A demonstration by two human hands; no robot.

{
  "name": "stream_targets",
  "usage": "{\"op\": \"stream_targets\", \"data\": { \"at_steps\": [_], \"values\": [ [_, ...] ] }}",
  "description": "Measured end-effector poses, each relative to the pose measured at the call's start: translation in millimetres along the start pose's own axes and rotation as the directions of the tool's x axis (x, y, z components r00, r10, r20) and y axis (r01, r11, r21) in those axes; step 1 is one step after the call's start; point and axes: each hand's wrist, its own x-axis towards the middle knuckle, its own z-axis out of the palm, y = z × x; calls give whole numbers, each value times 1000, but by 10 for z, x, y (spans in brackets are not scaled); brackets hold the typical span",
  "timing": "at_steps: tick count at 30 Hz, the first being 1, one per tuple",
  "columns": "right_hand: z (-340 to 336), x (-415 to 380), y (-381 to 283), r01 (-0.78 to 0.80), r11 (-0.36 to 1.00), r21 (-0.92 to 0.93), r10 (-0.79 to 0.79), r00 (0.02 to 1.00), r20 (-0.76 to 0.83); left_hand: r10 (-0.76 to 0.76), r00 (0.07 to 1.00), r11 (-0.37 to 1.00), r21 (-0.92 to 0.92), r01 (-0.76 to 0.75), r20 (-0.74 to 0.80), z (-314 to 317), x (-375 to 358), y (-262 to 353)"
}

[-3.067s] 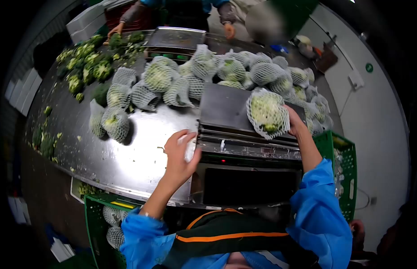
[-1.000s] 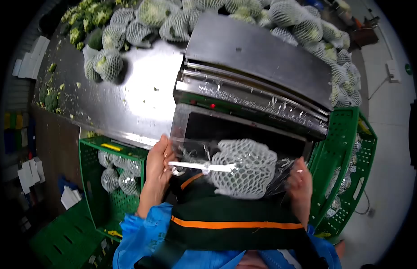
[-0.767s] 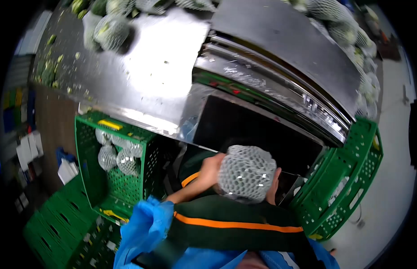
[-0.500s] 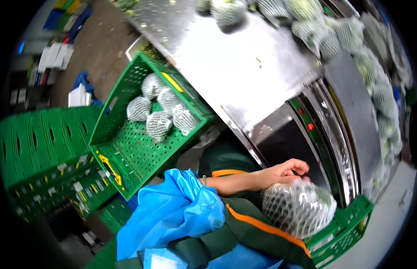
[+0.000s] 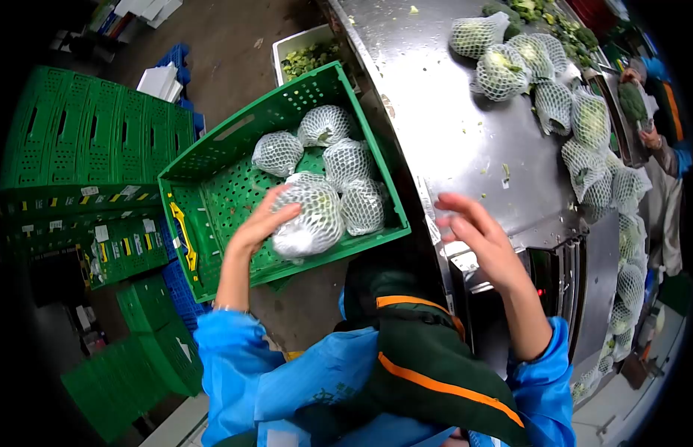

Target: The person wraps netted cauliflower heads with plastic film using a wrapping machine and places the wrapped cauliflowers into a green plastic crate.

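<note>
My left hand point(image 5: 258, 227) is closed around the side of a broccoli head point(image 5: 311, 217) in a white foam net with shiny clear film over it. It is over the near side of a green crate point(image 5: 235, 134), where several similar netted heads point(image 5: 348, 162) lie toward the right end. A yellow handle point(image 5: 184, 231) shows on the crate's left wall. My right hand point(image 5: 481, 240) is held over the front edge of the steel table point(image 5: 466, 153), fingers apart and holding nothing, close to the wrapping machine point(image 5: 562, 279).
Netted heads point(image 5: 503, 73) line the table's far side and continue down the right. Bare broccoli point(image 5: 577, 37) lies at the back. Green crates point(image 5: 93, 134) are stacked left. A white bin of trimmings point(image 5: 309, 56) stands behind the crate. A co-worker's hand point(image 5: 650, 138) is at far right.
My left hand has carried the wrapped head from beside the machine, over my lap, left to the crate. My right hand has come into sight. The view has turned toward the crate.
</note>
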Motion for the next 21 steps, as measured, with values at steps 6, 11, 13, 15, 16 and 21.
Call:
{"op": "stream_targets", "data": {
  "at_steps": [6,11,13,15,16,21],
  "values": [
    [-196,684,3,-93,991,-98,90,996,-28,94,993,677,736,-8,-76,-126,604,-1353],
    [-996,833,-261,-130,942,-308,23,944,-329,337,837,817,576,-32,-432,-696,923,-1351],
    [-1372,996,-367,-175,878,-445,-42,899,-436,-88,592,975,52,214,-801,-745,1151,-1082],
    [-1724,1271,-350,-154,813,-561,-195,836,-513,-204,786,918,-392,-53,-584,-652,1489,-945],
    [-2079,1469,-144,-169,651,-740,-339,807,-483,-75,695,997,-27,79,-715,-652,1792,-1098],
    [-2307,2137,-184,-358,517,-778,-375,722,-581,377,732,924,289,-251,-568,-850,1884,-1651]
  ]
}}
